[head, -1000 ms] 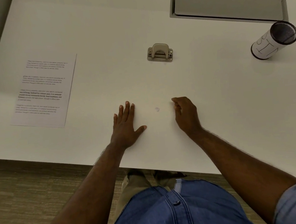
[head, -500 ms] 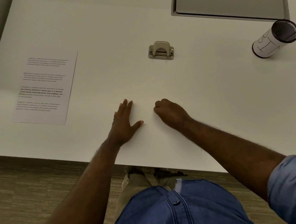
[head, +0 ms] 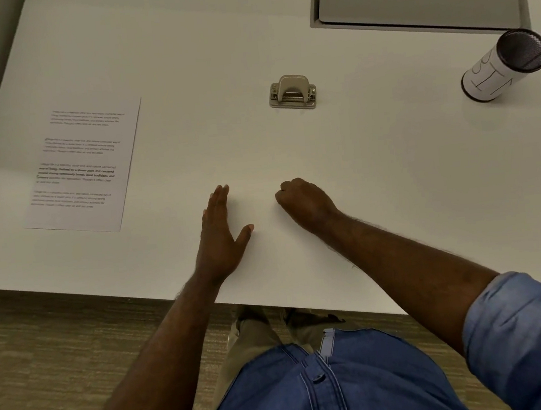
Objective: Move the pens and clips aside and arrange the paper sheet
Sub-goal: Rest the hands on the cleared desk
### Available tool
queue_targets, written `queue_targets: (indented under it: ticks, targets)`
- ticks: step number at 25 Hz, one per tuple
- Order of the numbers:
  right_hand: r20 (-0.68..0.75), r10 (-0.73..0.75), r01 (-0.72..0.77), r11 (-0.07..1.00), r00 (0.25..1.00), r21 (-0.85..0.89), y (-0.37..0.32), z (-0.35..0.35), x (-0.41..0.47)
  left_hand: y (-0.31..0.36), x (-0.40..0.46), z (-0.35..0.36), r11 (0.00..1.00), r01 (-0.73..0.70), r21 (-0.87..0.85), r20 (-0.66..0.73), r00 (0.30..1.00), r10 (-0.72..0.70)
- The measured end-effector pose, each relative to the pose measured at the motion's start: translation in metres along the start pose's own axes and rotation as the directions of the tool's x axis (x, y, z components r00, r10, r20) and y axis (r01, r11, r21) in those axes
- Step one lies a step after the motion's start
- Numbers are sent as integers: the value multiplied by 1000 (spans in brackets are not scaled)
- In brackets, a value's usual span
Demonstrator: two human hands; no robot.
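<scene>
The left hand (head: 220, 234) lies flat on the white table (head: 391, 173), fingers straight and together, thumb spread out, holding nothing. Just beside it, to the right, the right hand (head: 305, 203) rests curled into a loose fist; I cannot tell if something small is inside it.

The paper sheet (head: 84, 168) lies to the left of both hands and a little farther from the person, so the left hand is clearly the nearer one. The long axis of the sheet runs away from the person, slightly tilted.

A hole punch (head: 292, 92) sits farther back, straight beyond the hands. At the far right stands a pen cup (head: 502, 66) wrapped in white paper; its mouth looks dark and I see no pens sticking out. No pens or clips are visible on the table.
</scene>
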State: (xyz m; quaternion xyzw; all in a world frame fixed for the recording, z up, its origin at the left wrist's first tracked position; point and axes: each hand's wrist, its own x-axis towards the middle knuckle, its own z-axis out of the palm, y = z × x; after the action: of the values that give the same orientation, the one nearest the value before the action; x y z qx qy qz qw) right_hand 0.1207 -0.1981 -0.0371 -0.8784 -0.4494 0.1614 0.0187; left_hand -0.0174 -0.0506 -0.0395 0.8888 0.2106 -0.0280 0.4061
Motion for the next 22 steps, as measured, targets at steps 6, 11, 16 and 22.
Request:
queue_targets:
  ticks: [6,11,16,22]
  targets:
    - [-11,671,-318,367,742,874,26,7,-13,10,6,13,991,-96,88,41,995,93]
    - [324,668,-128,-325,670,937,30,11,-38,21,18,38,987,-55,152,-14,998,58]
    - [407,609,-22,-539,680,842,30,7,-52,37,40,55,996,24,82,-54,998,-19]
    - [417,622,15,-567,663,824,35,7,-64,46,67,59,999,44,29,-69,997,-42]
